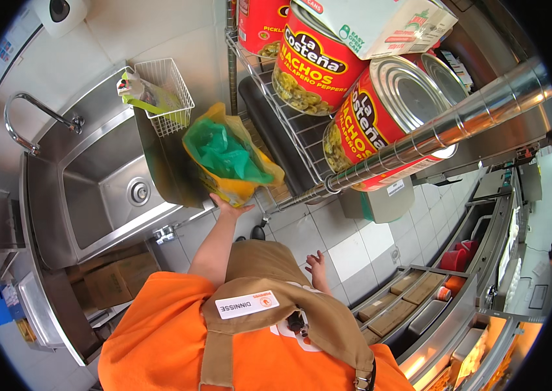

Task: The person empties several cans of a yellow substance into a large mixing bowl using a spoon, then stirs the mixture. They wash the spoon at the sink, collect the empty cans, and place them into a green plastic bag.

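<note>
My left hand (229,206) is under the lower end of a yellow bag (244,188), with its thumb and fingers spread against it. The bag's top gapes, and crumpled green plastic (227,151) shows inside. The bag stands between the dark side panel of the sink and a wire shelving rack. Whether my fingers carry its weight or only touch it, I cannot tell. My right hand (316,266) hangs at my right side above the tiled floor, fingers apart and holding nothing.
A steel sink (109,185) with a curved faucet (36,105) is on the left, a white wire basket (170,90) beside it. Large jalapeño cans (312,63) and a carton (378,24) load the wire rack (305,141). A grey bin (383,203) stands below; a counter with food trays (398,313) runs along the right.
</note>
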Demonstrator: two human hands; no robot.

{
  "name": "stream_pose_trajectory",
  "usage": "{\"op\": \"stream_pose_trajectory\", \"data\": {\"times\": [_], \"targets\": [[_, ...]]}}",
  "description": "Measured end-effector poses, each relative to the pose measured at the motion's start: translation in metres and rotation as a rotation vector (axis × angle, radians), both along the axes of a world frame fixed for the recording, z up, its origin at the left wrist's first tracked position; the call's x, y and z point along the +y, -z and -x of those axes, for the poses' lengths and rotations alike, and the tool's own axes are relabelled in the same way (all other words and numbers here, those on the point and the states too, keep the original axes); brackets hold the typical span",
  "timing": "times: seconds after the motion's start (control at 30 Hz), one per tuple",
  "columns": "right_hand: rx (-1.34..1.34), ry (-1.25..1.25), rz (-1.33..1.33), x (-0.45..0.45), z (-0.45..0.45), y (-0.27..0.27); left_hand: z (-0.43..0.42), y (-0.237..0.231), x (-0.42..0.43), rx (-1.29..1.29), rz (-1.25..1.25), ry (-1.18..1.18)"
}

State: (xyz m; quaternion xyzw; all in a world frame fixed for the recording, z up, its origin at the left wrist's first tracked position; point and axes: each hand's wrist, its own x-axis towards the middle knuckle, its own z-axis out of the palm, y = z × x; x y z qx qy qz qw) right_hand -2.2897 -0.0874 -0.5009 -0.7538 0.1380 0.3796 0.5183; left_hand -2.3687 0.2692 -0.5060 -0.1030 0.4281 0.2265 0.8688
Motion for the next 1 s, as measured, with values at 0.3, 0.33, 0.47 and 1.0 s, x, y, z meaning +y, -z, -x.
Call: {"op": "stream_pose_trajectory", "data": {"times": [0.3,0.33,0.47,1.0], "targets": [[-0.965,-0.816,0.044,0.12,0.009,-0.098,0.0,0.044,-0.024,0.125,0.06,-0.021],[-1.165,-0.925,0.015,0.143,0.007,-0.112,0.001,0.049,-0.028,0.147,0.076,-0.058],[-1.27,-0.876,-0.127,0.258,-0.01,-0.138,0.01,0.059,-0.054,0.195,0.025,0.15],[-0.626,-1.167,0.315,0.471,-0.083,-0.089,0.002,0.0,-0.02,0.053,-0.273,-0.051]]}}
